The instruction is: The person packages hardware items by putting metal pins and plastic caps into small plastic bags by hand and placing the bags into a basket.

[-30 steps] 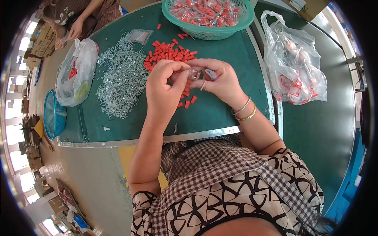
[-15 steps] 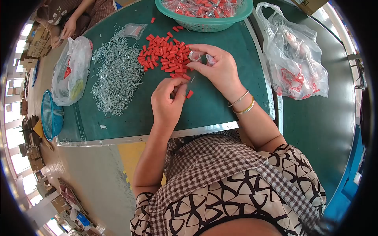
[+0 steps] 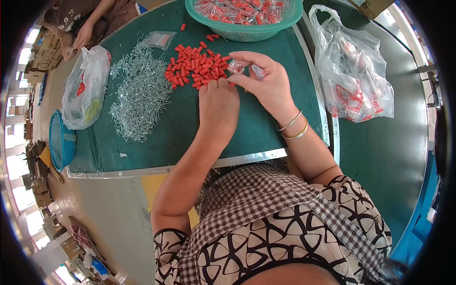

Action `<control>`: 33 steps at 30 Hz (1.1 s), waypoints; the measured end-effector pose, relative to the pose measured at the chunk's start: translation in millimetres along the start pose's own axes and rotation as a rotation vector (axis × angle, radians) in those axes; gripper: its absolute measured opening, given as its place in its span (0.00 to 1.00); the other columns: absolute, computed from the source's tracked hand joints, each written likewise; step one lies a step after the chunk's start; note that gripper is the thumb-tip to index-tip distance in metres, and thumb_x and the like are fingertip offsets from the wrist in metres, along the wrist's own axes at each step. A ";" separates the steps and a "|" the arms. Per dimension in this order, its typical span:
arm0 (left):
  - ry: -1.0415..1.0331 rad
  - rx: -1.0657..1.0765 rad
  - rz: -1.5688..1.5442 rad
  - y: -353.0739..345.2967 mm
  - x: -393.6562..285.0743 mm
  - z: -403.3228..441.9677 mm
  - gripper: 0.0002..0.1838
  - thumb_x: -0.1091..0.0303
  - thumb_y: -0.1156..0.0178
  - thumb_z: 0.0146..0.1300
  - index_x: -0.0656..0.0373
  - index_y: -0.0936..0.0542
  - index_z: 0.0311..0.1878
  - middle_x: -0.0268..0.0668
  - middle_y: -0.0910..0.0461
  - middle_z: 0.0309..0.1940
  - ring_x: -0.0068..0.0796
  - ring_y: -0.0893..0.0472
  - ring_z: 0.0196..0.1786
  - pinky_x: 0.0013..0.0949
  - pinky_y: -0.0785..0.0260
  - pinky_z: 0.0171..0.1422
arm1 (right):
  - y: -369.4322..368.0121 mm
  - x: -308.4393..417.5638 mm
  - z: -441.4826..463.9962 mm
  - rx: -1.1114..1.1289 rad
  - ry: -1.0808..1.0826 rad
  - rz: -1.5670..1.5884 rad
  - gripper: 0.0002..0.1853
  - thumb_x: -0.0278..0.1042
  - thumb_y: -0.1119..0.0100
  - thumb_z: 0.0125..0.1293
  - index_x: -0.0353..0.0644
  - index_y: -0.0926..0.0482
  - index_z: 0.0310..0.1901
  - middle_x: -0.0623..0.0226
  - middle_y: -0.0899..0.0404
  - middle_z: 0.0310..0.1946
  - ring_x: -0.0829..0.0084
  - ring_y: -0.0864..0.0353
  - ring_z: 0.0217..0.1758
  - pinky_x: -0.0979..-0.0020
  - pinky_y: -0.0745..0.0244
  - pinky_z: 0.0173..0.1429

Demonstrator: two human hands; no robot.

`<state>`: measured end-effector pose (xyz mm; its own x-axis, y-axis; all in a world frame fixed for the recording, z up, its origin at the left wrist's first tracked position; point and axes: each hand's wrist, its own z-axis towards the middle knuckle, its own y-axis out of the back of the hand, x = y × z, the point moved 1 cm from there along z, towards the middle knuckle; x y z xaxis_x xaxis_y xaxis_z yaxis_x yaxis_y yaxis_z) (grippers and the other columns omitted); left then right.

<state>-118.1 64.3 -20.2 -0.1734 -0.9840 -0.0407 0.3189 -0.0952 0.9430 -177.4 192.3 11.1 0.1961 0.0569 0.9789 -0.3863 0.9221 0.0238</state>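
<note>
A small clear plastic bag [image 3: 236, 67] is pinched between the thumb and fingers of my right hand [image 3: 271, 78]; a crumpled part of it shows beside the palm. My left hand [image 3: 219, 107] is turned back-up at the near edge of a heap of red plastic caps [image 3: 197, 64]. Its fingers are bent and close together, and their tips and anything in them are hidden. Left of the caps lies a wide pile of small silver screw-like pins [image 3: 140, 95]. A filled little bag [image 3: 160, 40] rests at the top of that pile.
At the table's far edge stands a green basket [image 3: 244, 33] of filled bags. A white plastic bag [image 3: 85, 88] and a blue basket [image 3: 61, 142] are at the left. A large clear bag [image 3: 354, 76] lies right. Another person's hand [image 3: 84, 35] shows at upper left.
My left hand has moved forward and right, turned its back upward, and now covers the loose caps near it. The right hand keeps hold of the bag, almost in the same spot.
</note>
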 end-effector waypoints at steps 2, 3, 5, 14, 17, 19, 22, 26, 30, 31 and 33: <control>-0.004 0.019 -0.059 -1.5 5.7 3.4 0.02 0.76 0.38 0.51 0.60 0.20 0.30 0.38 0.22 0.31 0.40 0.22 0.36 0.42 0.31 0.39 | -0.6 3.1 -1.3 0.042 0.003 0.024 0.22 0.23 0.28 0.55 0.35 0.19 0.53 0.70 0.17 0.37 0.82 0.21 0.42 0.77 0.24 0.51; 0.019 0.046 -0.115 -0.7 11.6 4.6 0.03 0.77 0.38 0.52 0.61 0.20 0.31 0.38 0.22 0.29 0.37 0.21 0.34 0.40 0.30 0.38 | -1.3 3.1 -1.2 0.059 0.022 0.041 0.22 0.23 0.28 0.55 0.35 0.20 0.53 0.70 0.17 0.37 0.82 0.21 0.42 0.77 0.24 0.51; 0.137 -0.018 -0.348 8.4 25.6 3.2 0.04 0.78 0.37 0.53 0.63 0.19 0.33 0.36 0.22 0.27 0.31 0.22 0.32 0.34 0.30 0.37 | -3.0 -3.9 -1.2 0.087 0.056 0.078 0.23 0.23 0.28 0.55 0.34 0.20 0.54 0.70 0.17 0.37 0.82 0.21 0.42 0.77 0.24 0.51; 0.310 -0.212 -0.885 68.4 25.2 -7.7 0.05 0.80 0.35 0.56 0.63 0.19 0.36 0.30 0.24 0.30 0.18 0.29 0.26 0.23 0.35 0.32 | -17.6 -14.3 -9.5 0.219 0.076 -0.082 0.26 0.31 0.25 0.51 0.42 0.19 0.54 0.67 0.15 0.37 0.78 0.22 0.34 0.75 0.26 0.40; 0.332 -0.208 -0.928 59.6 23.6 -8.2 0.07 0.82 0.36 0.56 0.62 0.19 0.38 0.31 0.25 0.30 0.18 0.29 0.26 0.24 0.34 0.32 | -17.6 -13.7 -10.6 0.229 0.064 -0.076 0.25 0.31 0.25 0.51 0.42 0.19 0.54 0.67 0.15 0.38 0.78 0.22 0.35 0.75 0.26 0.40; 0.211 -0.251 -0.837 57.9 30.5 -12.5 0.10 0.84 0.38 0.55 0.60 0.19 0.39 0.34 0.25 0.34 0.24 0.25 0.29 0.27 0.31 0.34 | -16.8 -13.3 -11.2 0.238 0.024 -0.030 0.25 0.30 0.26 0.52 0.42 0.19 0.54 0.66 0.14 0.38 0.78 0.21 0.37 0.75 0.26 0.42; 0.075 -0.239 -0.682 59.1 35.0 -17.8 0.13 0.84 0.37 0.51 0.57 0.18 0.38 0.36 0.25 0.41 0.35 0.22 0.37 0.33 0.28 0.39 | -18.3 -10.5 -10.7 0.263 -0.011 0.048 0.25 0.28 0.27 0.53 0.40 0.20 0.55 0.66 0.14 0.39 0.78 0.19 0.40 0.74 0.24 0.45; -0.001 -0.157 -0.499 63.0 36.2 -20.6 0.12 0.78 0.31 0.49 0.56 0.18 0.38 0.35 0.25 0.43 0.35 0.23 0.38 0.37 0.28 0.44 | -20.5 -4.8 -12.2 0.325 -0.039 0.082 0.28 0.27 0.26 0.53 0.38 0.22 0.57 0.65 0.14 0.42 0.78 0.18 0.43 0.74 0.22 0.50; -0.010 -0.219 -0.463 69.6 36.8 -20.7 0.11 0.77 0.30 0.49 0.58 0.20 0.36 0.35 0.24 0.40 0.36 0.22 0.39 0.38 0.28 0.41 | -22.6 -7.9 -12.8 0.301 0.088 0.083 0.31 0.28 0.25 0.51 0.38 0.23 0.59 0.64 0.15 0.46 0.77 0.18 0.47 0.74 0.22 0.52; -0.024 -0.242 -0.442 70.0 38.6 -20.3 0.11 0.77 0.30 0.49 0.59 0.21 0.36 0.35 0.23 0.39 0.37 0.21 0.38 0.38 0.27 0.40 | -22.9 -9.2 -13.1 0.289 0.081 0.080 0.32 0.29 0.24 0.50 0.39 0.23 0.59 0.64 0.15 0.46 0.76 0.18 0.48 0.74 0.22 0.53; -0.003 -0.220 -0.443 69.4 42.7 -25.0 0.11 0.76 0.30 0.50 0.60 0.22 0.35 0.36 0.23 0.36 0.37 0.20 0.36 0.38 0.27 0.37 | -24.3 -11.9 -13.9 0.271 0.069 0.075 0.33 0.30 0.23 0.49 0.40 0.23 0.60 0.64 0.16 0.48 0.75 0.18 0.51 0.73 0.23 0.53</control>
<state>-80.1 11.9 35.2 -0.3390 -0.8414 -0.4209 0.4033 -0.5341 0.7430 -157.8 174.6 -3.9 0.2151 0.1553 0.9642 -0.6269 0.7790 0.0143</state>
